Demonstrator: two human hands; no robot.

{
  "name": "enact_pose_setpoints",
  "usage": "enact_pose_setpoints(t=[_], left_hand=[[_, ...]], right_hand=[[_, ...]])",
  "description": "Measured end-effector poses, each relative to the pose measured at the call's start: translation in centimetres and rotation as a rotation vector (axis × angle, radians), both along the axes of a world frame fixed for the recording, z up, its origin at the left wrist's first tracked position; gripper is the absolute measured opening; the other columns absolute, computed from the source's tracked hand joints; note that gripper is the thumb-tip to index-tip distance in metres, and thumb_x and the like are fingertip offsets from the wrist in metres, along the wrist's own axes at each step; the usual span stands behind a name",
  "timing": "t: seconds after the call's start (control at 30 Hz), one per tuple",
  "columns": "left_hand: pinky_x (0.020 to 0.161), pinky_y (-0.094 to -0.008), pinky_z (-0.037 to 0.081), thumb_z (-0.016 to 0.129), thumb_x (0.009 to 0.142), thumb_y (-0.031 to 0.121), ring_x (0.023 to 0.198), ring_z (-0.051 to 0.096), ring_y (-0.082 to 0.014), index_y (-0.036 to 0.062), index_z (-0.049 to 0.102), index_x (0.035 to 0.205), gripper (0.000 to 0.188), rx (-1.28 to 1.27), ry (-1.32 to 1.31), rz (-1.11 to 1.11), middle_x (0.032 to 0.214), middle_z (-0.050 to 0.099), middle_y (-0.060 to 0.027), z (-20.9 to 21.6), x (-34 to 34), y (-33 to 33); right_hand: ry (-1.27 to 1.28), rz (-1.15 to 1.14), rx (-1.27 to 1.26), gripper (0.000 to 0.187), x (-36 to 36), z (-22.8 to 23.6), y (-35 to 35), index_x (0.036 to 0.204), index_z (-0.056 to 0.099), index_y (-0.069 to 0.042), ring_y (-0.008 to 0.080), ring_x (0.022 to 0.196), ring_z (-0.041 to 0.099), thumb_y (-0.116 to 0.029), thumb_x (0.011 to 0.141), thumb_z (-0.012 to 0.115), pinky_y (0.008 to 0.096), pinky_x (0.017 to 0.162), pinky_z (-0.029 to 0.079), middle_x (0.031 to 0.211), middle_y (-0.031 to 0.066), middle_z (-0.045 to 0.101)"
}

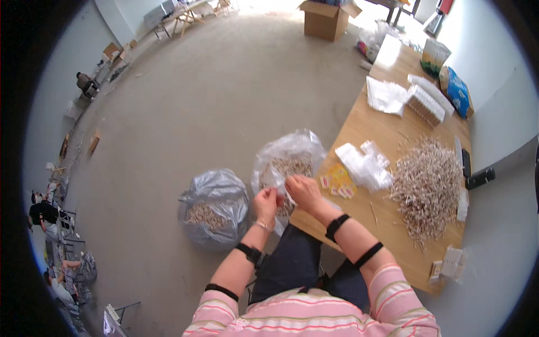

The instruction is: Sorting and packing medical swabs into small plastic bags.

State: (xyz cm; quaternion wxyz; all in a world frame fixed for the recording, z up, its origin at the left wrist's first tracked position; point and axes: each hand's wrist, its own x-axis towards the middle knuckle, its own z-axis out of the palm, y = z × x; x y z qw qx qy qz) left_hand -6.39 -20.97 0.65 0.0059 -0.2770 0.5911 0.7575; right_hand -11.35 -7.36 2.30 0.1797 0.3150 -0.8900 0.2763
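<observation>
Just over an open clear sack beside the tabletop, the left hand and the right hand meet closely, their fingertips pinching a small translucent bag between them; exactly where each finger touches the film is too small to tell. Small pale-brown pieces lie in the clear sack under the hands. Left of it, on the floor, stands a grey sack holding similar pieces. Near the right hand, yellow printed packets lie on the tabletop, next to loose clear bags. Farther right spreads a large pile of the pieces, with a thin stick lying apart from it.
</observation>
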Motion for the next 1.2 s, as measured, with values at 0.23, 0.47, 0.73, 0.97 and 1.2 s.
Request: enact_pose_setpoints(t=[0.23, 0.47, 0.73, 0.97, 1.2], left_hand=[[0.053, -0.0221, 0.046, 0.058, 0.092, 0.019, 0.060, 0.057, -0.0095, 0.0009, 0.058, 0.092, 0.018, -0.131, 0.036, 0.118, 0.075, 0.061, -0.0025, -2.5, -2.0, 0.5], [0.054, -0.0222, 0.045, 0.058, 0.092, 0.018, 0.063, 0.055, -0.0084, 0.0008, 0.057, 0.096, 0.017, -0.146, -0.009, 0.138, 0.078, 0.061, -0.0032, -4.2, -0.9, 2.2], [0.055, -0.0227, 0.043, 0.061, 0.090, 0.015, 0.061, 0.052, -0.0086, 0.0001, 0.053, 0.101, 0.019, 0.015, -0.002, 0.144, 0.080, 0.061, -0.0024, -2.3, 1.8, 5.2], [0.056, -0.0225, 0.044, 0.059, 0.092, 0.017, 0.062, 0.052, -0.0083, 0.0006, 0.056, 0.099, 0.018, 0.063, 0.032, 0.064, 0.078, 0.060, -0.0015, -2.7, 1.6, 4.7], [0.056, -0.0225, 0.040, 0.058, 0.092, 0.020, 0.060, 0.047, -0.0063, 0.0017, 0.061, 0.086, 0.020, 0.058, -0.021, 0.081, 0.071, 0.056, 0.0018, -4.1, 2.6, 4.2]], right_hand=[[-0.115, 0.021, 0.055, 0.006, -1.8, -0.2, 0.4, 0.080, 0.054, -0.008, 0.0238, 0.079, 0.062, -0.014, 0.082, 0.054, 0.0353, 0.066, 0.050, 0.078, 0.0063, 0.062], [-0.325, 0.038, 0.100, 0.008, -1.2, -1.2, 2.1, 0.084, 0.058, -0.008, 0.0266, 0.085, 0.062, -0.016, 0.085, 0.054, 0.0387, 0.071, 0.050, 0.084, 0.0078, 0.065], [-0.410, 0.077, -0.063, 0.016, 0.3, -0.6, 4.9, 0.092, 0.059, -0.004, 0.0297, 0.094, 0.059, -0.016, 0.083, 0.055, 0.0405, 0.081, 0.047, 0.090, 0.0141, 0.064], [-0.490, -0.223, -0.098, 0.020, 0.3, -2.1, 2.5, 0.090, 0.063, -0.001, 0.0341, 0.107, 0.049, -0.016, 0.084, 0.052, 0.0419, 0.092, 0.040, 0.106, 0.0176, 0.059], [-0.487, -0.181, -0.204, 0.019, 0.1, -3.3, 2.9, 0.082, 0.065, 0.001, 0.0352, 0.103, 0.051, -0.015, 0.078, 0.055, 0.0409, 0.092, 0.041, 0.103, 0.0163, 0.061]])
